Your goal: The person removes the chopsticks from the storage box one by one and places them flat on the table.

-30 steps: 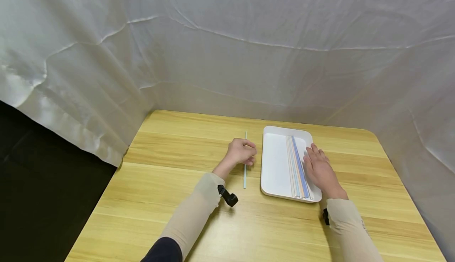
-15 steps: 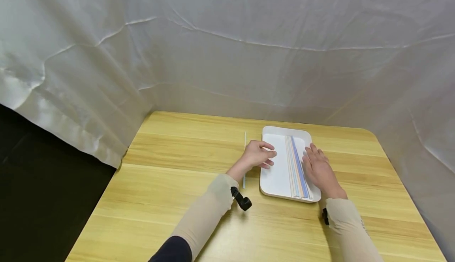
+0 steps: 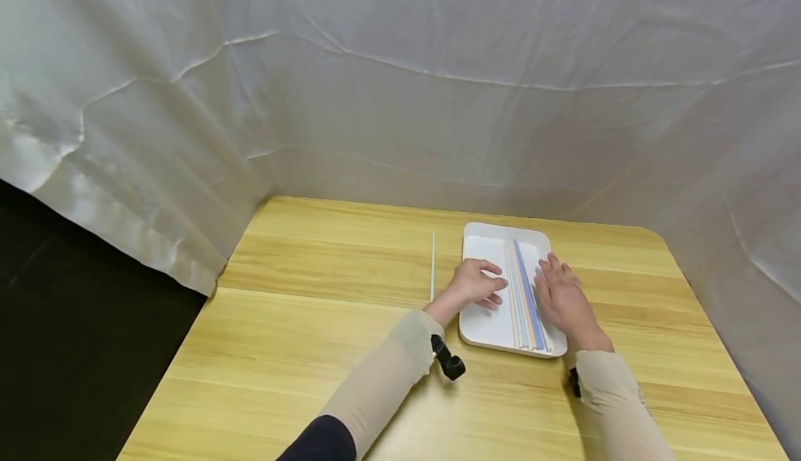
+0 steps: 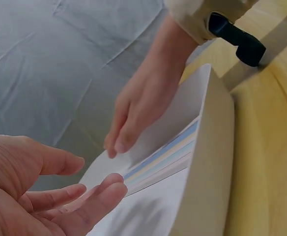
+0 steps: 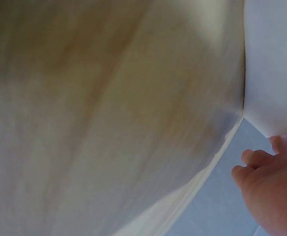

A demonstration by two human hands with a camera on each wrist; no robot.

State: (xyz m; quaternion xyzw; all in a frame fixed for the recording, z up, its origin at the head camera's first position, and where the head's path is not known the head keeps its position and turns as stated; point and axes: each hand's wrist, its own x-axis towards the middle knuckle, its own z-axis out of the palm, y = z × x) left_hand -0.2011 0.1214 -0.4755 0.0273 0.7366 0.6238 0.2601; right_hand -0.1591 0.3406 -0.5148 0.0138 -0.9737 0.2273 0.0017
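A white rectangular tray (image 3: 484, 325) stands on the table with several thin pastel straws (image 3: 524, 287) lying lengthwise along its right half, in cream, pale blue, orange and blue. Over the tray's left part is my left hand (image 3: 477, 284), its fingers loosely extended and holding nothing, fingertips close to the straws. The left wrist view shows that hand's thumb and fingers (image 4: 97, 204) apart beside the straws (image 4: 165, 155). My right hand (image 3: 566, 304) rests at the tray's right rim, fingers straight. A single pale blue straw (image 3: 432, 256) lies on the table left of the tray, its near end hidden behind my left arm.
The wooden table (image 3: 300, 350) has its far edge against a pale hanging curtain (image 3: 400, 120), which also runs along both sides. A black wrist camera (image 3: 447, 358) juts from my left sleeve, low over the table.
My left hand has moved right and slightly nearer, from over the single straw to over the tray. The right hand, tray and straws have stayed put.
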